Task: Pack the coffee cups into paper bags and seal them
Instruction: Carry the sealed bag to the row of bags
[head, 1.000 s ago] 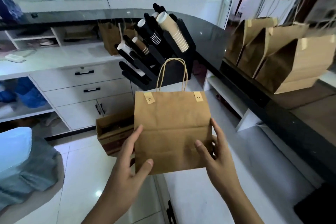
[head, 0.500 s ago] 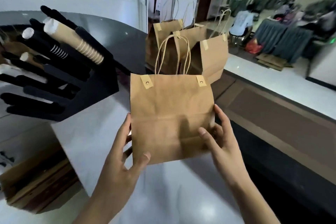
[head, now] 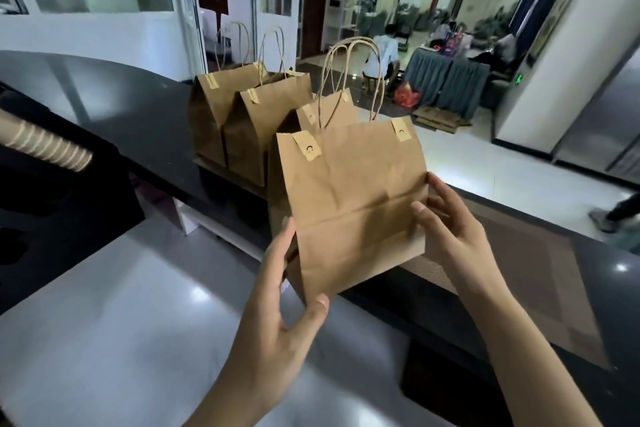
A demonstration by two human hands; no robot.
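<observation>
A flat brown paper bag (head: 353, 198) with twine handles is held upright in the air over the counter. My left hand (head: 284, 315) pinches its lower left corner, thumb in front and fingers behind. My right hand (head: 446, 229) holds its right edge, thumb on the front face and fingers behind. Three paper bags stand on the black raised counter behind it: one at the far left (head: 207, 114), one (head: 256, 128) beside it, and one (head: 329, 107) mostly hidden by the held bag. A stack of brown paper cups (head: 45, 146) pokes from the black dispenser (head: 52, 204) at left.
A glossy white worktop (head: 131, 322) lies below my hands. The black raised counter (head: 138, 114) curves from left to right, with a brown mat (head: 540, 274) on it. Beyond is a lobby with seated people and a draped table (head: 446, 80).
The view has swung right, from the cabinets and cup dispenser to the counter and lobby. The held bag has moved with my hands toward the standing bags and tilted slightly.
</observation>
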